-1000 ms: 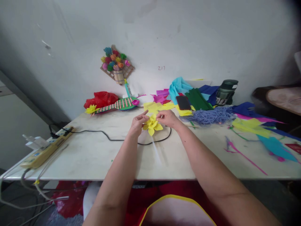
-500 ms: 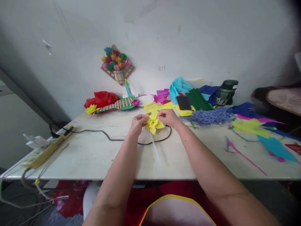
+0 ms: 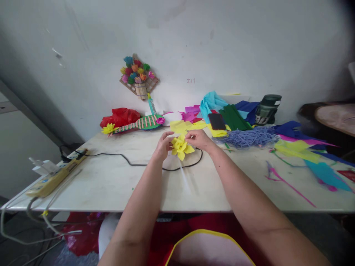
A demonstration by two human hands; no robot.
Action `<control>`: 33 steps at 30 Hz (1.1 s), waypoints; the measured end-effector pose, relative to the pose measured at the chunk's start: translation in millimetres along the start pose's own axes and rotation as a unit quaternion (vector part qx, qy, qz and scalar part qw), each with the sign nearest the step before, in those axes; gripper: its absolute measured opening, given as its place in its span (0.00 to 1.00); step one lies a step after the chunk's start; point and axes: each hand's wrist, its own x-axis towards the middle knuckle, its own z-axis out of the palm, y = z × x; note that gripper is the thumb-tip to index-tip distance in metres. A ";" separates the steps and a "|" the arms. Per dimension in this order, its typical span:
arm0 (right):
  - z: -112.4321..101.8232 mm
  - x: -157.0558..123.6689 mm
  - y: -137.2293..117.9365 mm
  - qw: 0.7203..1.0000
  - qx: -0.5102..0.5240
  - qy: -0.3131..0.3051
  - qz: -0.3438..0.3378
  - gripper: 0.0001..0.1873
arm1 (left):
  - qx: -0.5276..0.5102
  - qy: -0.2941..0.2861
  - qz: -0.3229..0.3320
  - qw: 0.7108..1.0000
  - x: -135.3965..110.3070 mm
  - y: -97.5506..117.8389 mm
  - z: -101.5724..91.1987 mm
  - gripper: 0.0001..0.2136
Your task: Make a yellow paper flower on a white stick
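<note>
Right in the middle, between the two hands and over the bench [image 3: 111, 188], is a yellow flower [image 3: 181, 147]. Its open side faces up and toward the person, maybe so the inside petals are easy to see and reach. The right hand [image 3: 198, 139] has its thumb and finger pinched together on the flower's upper right edge. That small pinch seems gentle, so the petals don't get squashed. The left hand [image 3: 164, 145] is curved against the other side, like a little wall to keep the flower steady. Petals hide some of its fingertips, so I can't tell if that grip is closed.

Below the flower lies a pale, see-through strip [image 3: 185, 179]. A black cord [image 3: 122, 157] runs over from the power strip [image 3: 59, 175] on the left and bends around near the hands.

Behind the flower is yellow paper [image 3: 180, 126], close by, perhaps for easy reach. A phone [image 3: 216, 121] lies on the bright pile, next to dark green paper [image 3: 234, 116]. Purple-blue yarn [image 3: 246, 136] is heaped in front. To the back left, a green toy guitar [image 3: 151, 122] is out of the way, with a red bag [image 3: 123, 115] behind it.
</note>
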 end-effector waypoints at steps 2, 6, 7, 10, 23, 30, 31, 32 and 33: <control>0.5 -0.2 0.4 1.000 0.006 -0.010 -0.006 0.06 | 0.015 -0.009 -0.007 1.000 0.7 -0.5 -0.2 0.21; 1.8 -0.4 -0.9 0.999 -0.009 -0.028 -0.017 0.06 | 0.062 -0.012 -0.018 0.998 2.2 -2.8 -0.4 0.16; 2.3 -0.4 -1.6 0.999 -0.015 -0.032 -0.019 0.06 | 0.071 -0.007 -0.020 0.997 2.6 -3.3 -0.5 0.15; 4.6 -0.5 -3.2 0.999 -0.024 -0.040 -0.028 0.06 | 0.084 0.007 -0.025 0.996 3.5 -4.4 -0.3 0.12; -2.2 -2.0 -13.9 0.973 0.155 0.004 0.170 0.12 | -0.005 0.112 -0.007 0.994 3.7 -2.7 1.6 0.11; 2.8 -1.6 -4.2 0.963 0.182 0.013 0.197 0.14 | -0.043 0.117 -0.010 0.992 1.7 -2.2 7.0 0.12; 3.7 -1.3 -2.3 0.964 0.183 0.016 0.193 0.14 | -0.046 0.116 -0.012 0.992 1.6 -2.6 8.0 0.12; 4.5 -1.2 -1.0 0.965 0.182 0.018 0.190 0.14 | -0.047 0.114 -0.013 0.992 1.5 -3.3 9.0 0.12; 5.1 -1.1 -0.3 0.965 0.180 0.022 0.189 0.14 | -0.047 0.110 -0.013 0.993 1.6 -4.2 9.8 0.12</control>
